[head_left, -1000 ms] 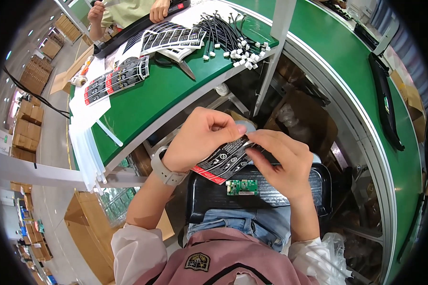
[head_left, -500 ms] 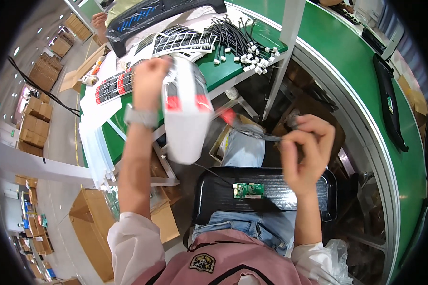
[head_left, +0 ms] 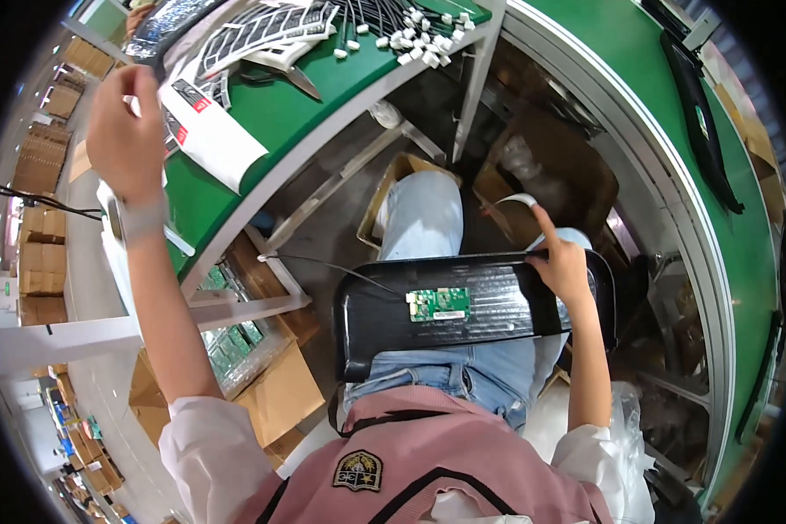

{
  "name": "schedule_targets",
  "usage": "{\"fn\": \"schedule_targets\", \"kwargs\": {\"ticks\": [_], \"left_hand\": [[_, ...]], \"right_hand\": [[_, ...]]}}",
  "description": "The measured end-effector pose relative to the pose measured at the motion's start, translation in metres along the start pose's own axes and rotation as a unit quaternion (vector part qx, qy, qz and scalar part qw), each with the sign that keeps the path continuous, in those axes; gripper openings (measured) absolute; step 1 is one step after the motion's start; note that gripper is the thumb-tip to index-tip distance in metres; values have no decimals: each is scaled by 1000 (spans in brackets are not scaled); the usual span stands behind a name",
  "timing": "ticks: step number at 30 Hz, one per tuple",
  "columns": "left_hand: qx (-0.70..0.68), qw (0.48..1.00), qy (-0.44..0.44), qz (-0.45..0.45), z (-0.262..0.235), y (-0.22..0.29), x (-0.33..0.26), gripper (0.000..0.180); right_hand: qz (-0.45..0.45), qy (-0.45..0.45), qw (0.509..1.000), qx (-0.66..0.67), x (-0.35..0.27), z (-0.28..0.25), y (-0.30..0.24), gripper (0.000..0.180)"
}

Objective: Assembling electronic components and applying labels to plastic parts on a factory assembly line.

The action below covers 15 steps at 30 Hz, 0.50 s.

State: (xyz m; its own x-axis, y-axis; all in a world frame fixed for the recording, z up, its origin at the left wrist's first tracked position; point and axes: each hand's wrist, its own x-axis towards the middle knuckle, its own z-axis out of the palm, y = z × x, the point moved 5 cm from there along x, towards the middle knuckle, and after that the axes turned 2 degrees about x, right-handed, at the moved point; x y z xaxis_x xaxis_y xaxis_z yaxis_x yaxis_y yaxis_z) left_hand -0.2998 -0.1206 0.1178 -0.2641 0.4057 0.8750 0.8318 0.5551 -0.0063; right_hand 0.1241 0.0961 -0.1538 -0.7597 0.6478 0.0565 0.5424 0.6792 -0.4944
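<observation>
From here I see the black tray point(head_left: 506, 301) lying left-to-right across the lap point(head_left: 489, 362), right hand point(head_left: 566, 269) nearer at its far rim touching a white strip point(head_left: 520, 199), grip unclear, left hand point(head_left: 127, 135) curled well apart, contents unclear

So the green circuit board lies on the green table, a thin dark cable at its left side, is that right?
Not quite: the head view shows the green circuit board on the black tray, not the green table. The cable at its left is correct.
</observation>
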Motion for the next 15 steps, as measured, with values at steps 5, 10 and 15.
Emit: {"fn": "schedule_targets", "kwargs": {"ticks": [5, 10, 15], "left_hand": [[-203, 935, -281, 77, -35, 146, -123, 28], [-271, 895, -347, 70, 1, 148, -183, 25], [-323, 905, -272, 56, 20, 155, -175, 19]], "right_hand": [[-81, 243, 966, -12, -34, -41, -37, 75], [-181, 341, 918, -84, -88, -60, -45, 62], [-150, 326, 932, -57, -100, -66, -36, 58]]}}
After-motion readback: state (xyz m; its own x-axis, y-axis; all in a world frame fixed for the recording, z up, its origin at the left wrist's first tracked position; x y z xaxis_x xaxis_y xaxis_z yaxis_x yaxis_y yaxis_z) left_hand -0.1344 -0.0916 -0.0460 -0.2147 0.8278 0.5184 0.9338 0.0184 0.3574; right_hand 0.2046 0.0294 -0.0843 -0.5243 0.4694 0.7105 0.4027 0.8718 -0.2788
